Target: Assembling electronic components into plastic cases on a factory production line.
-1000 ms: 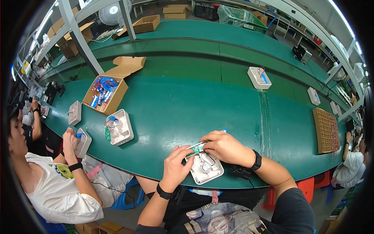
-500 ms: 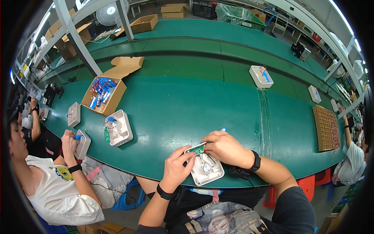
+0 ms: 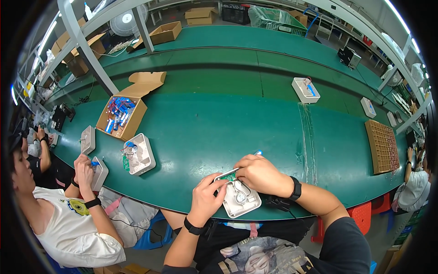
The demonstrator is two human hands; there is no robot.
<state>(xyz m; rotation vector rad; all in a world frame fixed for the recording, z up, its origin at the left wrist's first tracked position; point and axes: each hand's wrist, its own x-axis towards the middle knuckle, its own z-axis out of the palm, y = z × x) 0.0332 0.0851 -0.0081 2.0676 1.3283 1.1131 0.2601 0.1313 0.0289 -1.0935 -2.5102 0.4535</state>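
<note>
An open white plastic housing rests on the green table in front of me, with a round speaker and thin wires inside. At its far end shows a green circuit board. My left hand is closed on the housing's far left corner, fingertips by the board. Closed and bent over the board's right end, my right hand hides whatever its fingertips pinch. A small blue piece sticks out just beyond its knuckles.
At left stand a carton of blue wired batteries and another housing with a board hanging out. A co-worker's hands work on a housing beside me. Far right are a white housing and a divided cardboard tray.
My view has shifted slightly. Both my hands stay at the same places on the housing, with hardly any finger movement. The left co-worker's hands have come closer together.
</note>
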